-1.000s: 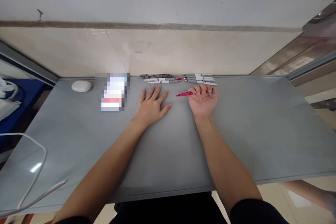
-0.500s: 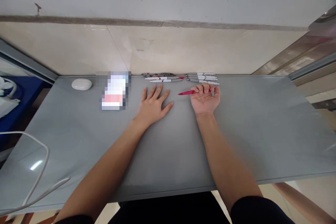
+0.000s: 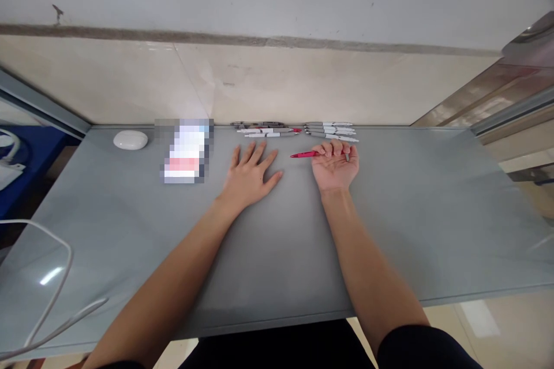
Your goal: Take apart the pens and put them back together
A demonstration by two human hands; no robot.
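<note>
My right hand (image 3: 335, 166) is turned palm up, its fingers curled around a red pen (image 3: 304, 154). The pen's tip points left, and part of its barrel is hidden under the fingers. My left hand (image 3: 251, 176) lies flat, palm down, with its fingers spread on the grey table (image 3: 281, 259). Just beyond its fingertips is a group of dark and white pens (image 3: 270, 131), one with a red tip, lying sideways by the wall. A second group of white and grey pens (image 3: 329, 130) lies right of it, beyond my right hand.
To the left lies a phone (image 3: 185, 153), blurred out by pixels. A white rounded case or mouse (image 3: 130, 140) sits farther left. A white cable (image 3: 64, 288) loops over the table's left front. The tiled wall (image 3: 311, 83) bounds the far edge.
The view has shifted slightly, so everything appears a little farther left. Both hands keep their poses. The other person's arm at the lower right has gone out of view.
</note>
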